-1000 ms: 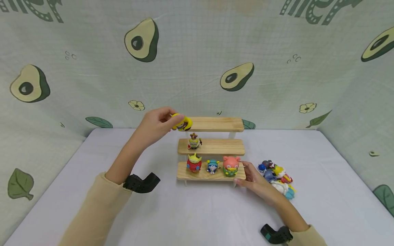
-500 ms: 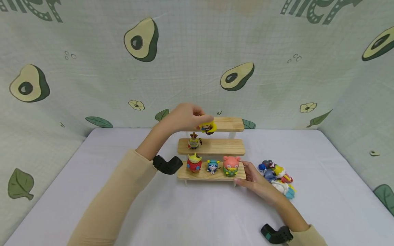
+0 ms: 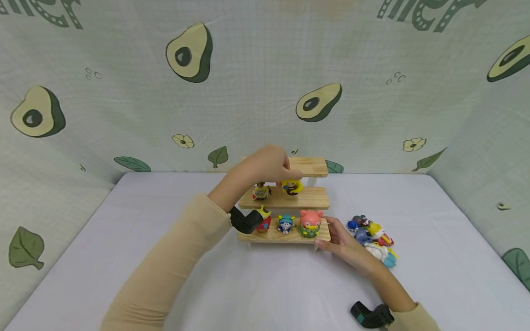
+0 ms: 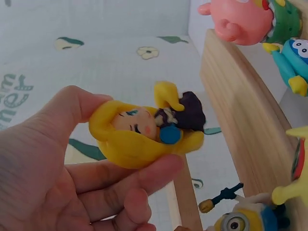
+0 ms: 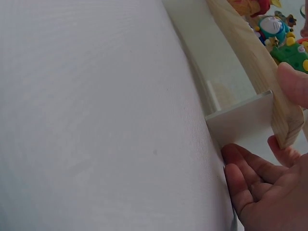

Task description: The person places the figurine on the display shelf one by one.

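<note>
Three-tier stand (image 3: pixel 310 167), straight-grained wood with rounded corners.
Left hand (image 3: pixel 267 165): thumb and fingers pinch the smooth, yellow-haired figurine (image 4: pixel 144 127) between them, at the middle tier (image 3: pixel 316 198); contact with the wood cannot be told. Right hand (image 3: pixel 341 241): grips the bottom tier's (image 3: pixel 296 235) right end.

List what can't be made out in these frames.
- Head: top of the yellow-haired figure, behind the left hand.
- Head: part of the red figure, behind the black wrist camera.
- Head: count in the figure pile, overlapping and small.
- Right wrist: rest of the right hand, cut off by the right edge.
</note>
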`<state>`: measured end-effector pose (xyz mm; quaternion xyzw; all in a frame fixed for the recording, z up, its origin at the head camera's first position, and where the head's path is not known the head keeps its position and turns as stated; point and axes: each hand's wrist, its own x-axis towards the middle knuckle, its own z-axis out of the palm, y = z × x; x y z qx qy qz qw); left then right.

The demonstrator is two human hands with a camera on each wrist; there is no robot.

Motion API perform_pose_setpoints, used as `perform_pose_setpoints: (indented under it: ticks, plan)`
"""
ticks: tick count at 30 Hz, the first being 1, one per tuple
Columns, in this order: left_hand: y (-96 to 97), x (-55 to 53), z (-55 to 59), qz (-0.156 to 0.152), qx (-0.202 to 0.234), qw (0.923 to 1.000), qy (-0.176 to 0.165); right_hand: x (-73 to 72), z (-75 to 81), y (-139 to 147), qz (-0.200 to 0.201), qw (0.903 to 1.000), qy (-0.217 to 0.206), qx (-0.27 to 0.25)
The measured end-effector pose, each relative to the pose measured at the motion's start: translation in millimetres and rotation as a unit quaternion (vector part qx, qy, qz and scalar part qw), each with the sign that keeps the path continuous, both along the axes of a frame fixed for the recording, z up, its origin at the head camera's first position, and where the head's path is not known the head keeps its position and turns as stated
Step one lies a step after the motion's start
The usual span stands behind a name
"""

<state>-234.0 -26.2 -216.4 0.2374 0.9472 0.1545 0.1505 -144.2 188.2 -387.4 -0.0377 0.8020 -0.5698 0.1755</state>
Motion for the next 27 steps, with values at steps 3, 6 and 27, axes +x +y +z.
perform_pose_setpoints:
  ticks: [3,6,27]
  plan:
    - [2.8,1.6,-1.9,0.001,-0.028,0.9995,0.013,0.1,0.1,0,0.002,1.0000,0.001,-0.001]
    - [3.8,2.8,-3.7,0.003,-0.047,0.9986,0.022,0.2,-0.1,1,0.005,1.0000,0.002,-0.005]
    - [-9.3,0.7,-22.0,-0.022,-0.043,0.9973,0.056,-0.1,-1.4,1,0.011,0.9998,0.002,-0.016]
